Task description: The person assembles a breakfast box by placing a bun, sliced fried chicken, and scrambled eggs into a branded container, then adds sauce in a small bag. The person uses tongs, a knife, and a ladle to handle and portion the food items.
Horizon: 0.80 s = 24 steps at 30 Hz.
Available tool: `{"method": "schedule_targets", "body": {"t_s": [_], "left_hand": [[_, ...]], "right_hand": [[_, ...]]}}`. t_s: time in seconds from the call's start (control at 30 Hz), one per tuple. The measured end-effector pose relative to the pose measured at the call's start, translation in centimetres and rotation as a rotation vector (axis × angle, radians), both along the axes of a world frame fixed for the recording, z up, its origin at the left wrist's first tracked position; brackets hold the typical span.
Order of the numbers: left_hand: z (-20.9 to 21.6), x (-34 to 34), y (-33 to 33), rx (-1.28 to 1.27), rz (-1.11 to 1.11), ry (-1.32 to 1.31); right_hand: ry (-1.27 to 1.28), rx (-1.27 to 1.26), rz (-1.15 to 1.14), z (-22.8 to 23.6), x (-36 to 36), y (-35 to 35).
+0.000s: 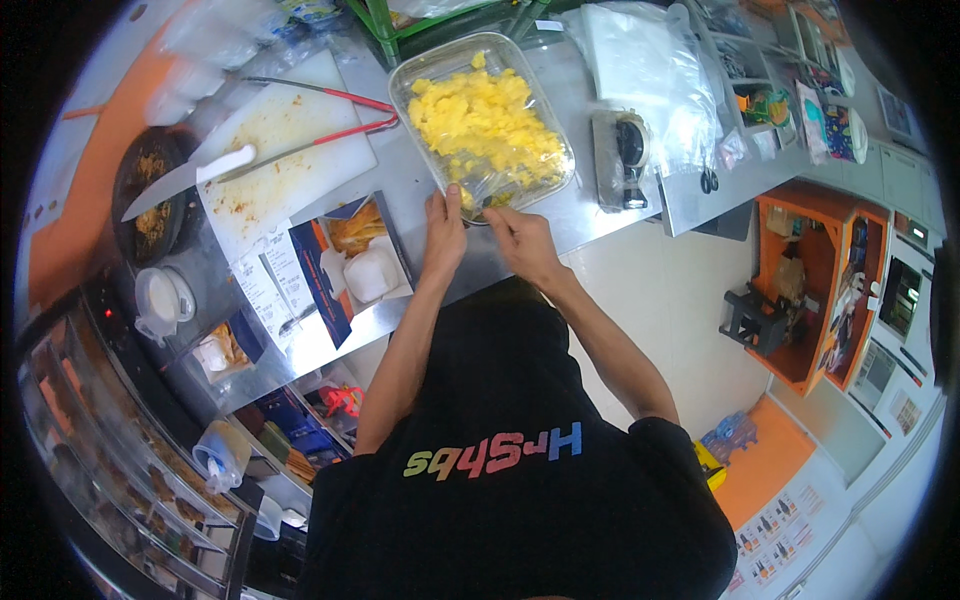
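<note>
A shallow clear tray (561, 150) holds chunky yellow food that looks like scrambled egg (478, 120); its near part shines like clear plastic. My left hand (446, 232) is closed at the tray's near left corner, thumb laid over the rim. At the near edge, just to the right, my right hand (526, 242) has its fingers curled and pinched. A small dark shape lies by those fingertips, and I cannot make out what they grip. Red-handled tongs (350, 127) lie left of the tray, their handle ends close to its side.
Left of the tray, a white cutting board (300, 185) carries a white-handled knife (230, 163). An open food box (345, 255) with a white tub and printed slips lie nearer me. A tape dispenser (631, 150), plastic bags (655, 60) and scissors (708, 181) are on the right.
</note>
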State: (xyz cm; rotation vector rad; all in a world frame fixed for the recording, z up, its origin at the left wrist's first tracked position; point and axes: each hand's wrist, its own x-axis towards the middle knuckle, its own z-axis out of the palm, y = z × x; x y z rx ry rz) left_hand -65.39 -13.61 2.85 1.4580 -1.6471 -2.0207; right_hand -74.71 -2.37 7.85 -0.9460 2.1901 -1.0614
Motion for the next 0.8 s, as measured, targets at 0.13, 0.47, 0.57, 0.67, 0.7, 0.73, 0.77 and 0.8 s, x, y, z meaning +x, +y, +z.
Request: {"method": "schedule_targets", "body": {"t_s": [0.13, 0.47, 0.57, 0.67, 0.7, 0.73, 0.77, 0.8], "left_hand": [[-1.2, -0.5, 0.0, -0.102, -0.05, -0.055], [-0.3, -0.9, -0.4, 0.053, -0.027, -0.005], [0.3, -1.0, -0.8, 0.067, -0.039, 0.013], [0.1, -1.0, -1.0, 0.022, -0.025, 0.07], [-0.1, -1.0, -1.0, 0.011, -0.037, 0.059], [-0.2, -0.9, -1.0, 0.053, -0.004, 0.108], [-0.2, -0.7, -0.9, 0.114, 0.019, 0.134], [0.0, -0.2, -0.8, 0.171, 0.047, 0.156]], "right_hand": [[-0.255, -0.049, -0.16, 0.0, -0.3, 0.7], [-0.485, -0.059, -0.307, -0.4, -1.3, 0.9], [-0.501, -0.094, -0.281, -0.2, -1.3, 1.6], [-0.555, -0.062, -0.372, 0.7, -0.9, 3.1], [-0.542, -0.077, -0.386, 1.1, -0.7, 3.6], [-0.532, -0.077, -0.424, 1.6, -0.5, 4.0], [-0.537, -0.064, -0.472, 2.2, -0.4, 4.4], [-0.491, -0.041, -0.492, 3.0, -0.4, 5.0]]}}
